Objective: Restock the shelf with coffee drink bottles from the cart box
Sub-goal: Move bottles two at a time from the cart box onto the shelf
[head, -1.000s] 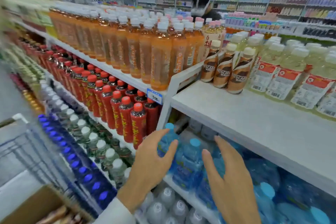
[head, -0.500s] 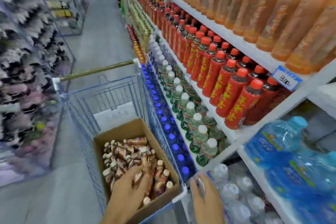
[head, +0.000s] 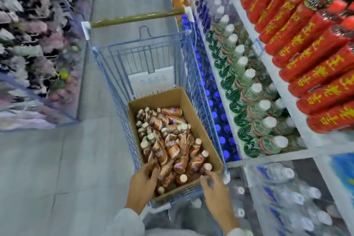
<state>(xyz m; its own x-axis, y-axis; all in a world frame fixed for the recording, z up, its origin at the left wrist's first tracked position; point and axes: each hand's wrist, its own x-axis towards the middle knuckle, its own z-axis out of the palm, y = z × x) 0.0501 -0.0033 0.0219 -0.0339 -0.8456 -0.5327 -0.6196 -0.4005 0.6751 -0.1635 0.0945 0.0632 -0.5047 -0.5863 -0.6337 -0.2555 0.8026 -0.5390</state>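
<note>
Cardboard box (head: 193, 113) of coffee bottles (head: 168, 143), in cart (head: 145, 59).
Left hand (head: 142, 186) fingers curled among bottles at box's near end, grasp indiscernible; right hand (head: 216, 191) spread, empty, over near corner.

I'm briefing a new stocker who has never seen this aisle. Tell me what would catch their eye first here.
The open cardboard box in the blue wire cart draws the eye, heaped with brown coffee drink bottles lying loose. Both hands reach into its near end, the left hand on the bottles, the right hand at the box's near corner. On the right, shelves carry rows of red bottles above green ones.
</note>
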